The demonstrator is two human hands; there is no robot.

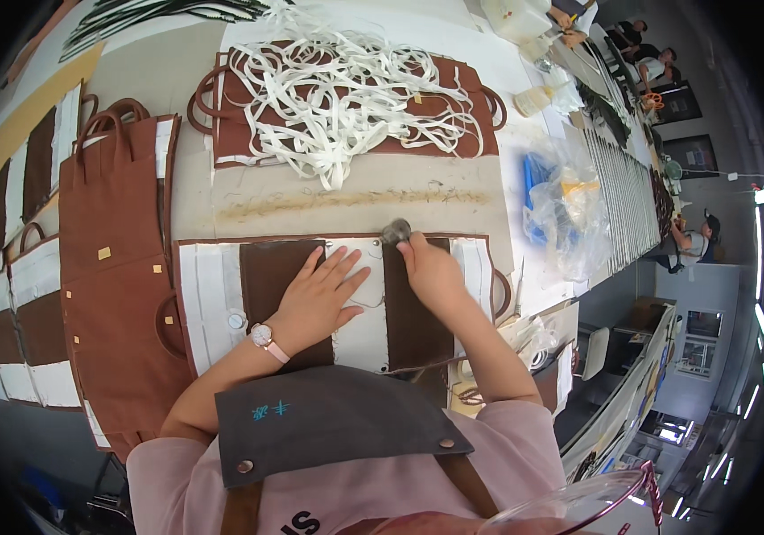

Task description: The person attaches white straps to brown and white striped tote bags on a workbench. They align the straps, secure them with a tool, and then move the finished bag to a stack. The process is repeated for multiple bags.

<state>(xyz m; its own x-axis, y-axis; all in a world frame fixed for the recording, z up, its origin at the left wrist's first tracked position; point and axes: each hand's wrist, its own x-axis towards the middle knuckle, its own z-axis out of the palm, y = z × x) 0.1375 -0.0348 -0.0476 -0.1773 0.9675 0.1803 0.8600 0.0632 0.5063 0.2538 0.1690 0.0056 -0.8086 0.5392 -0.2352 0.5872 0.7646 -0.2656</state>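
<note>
A bag panel (421, 308) lies flat before me, its inner side up, with dark brown and white sections and a reddish-brown edge. Fingers spread, my left hand (321, 294) rests flat on its white middle strip and the brown section beside it. At the panel's far edge, my right hand (433, 272) grips a round, grey, metal-looking tool (395, 233); the rest of that tool is hidden by the hand. A small round white piece (236, 320) sits on the panel's left part. One brown handle loop (501, 292) sticks out on the right.
Left of the panel lie stacked reddish-brown bag pieces (114, 303) with handles. Tangled white strips (328, 98) cover another brown piece at the back. Clear plastic bags (569, 214) and a container of yellowish stuff (533, 100) stand to the right. Several people sit farther off.
</note>
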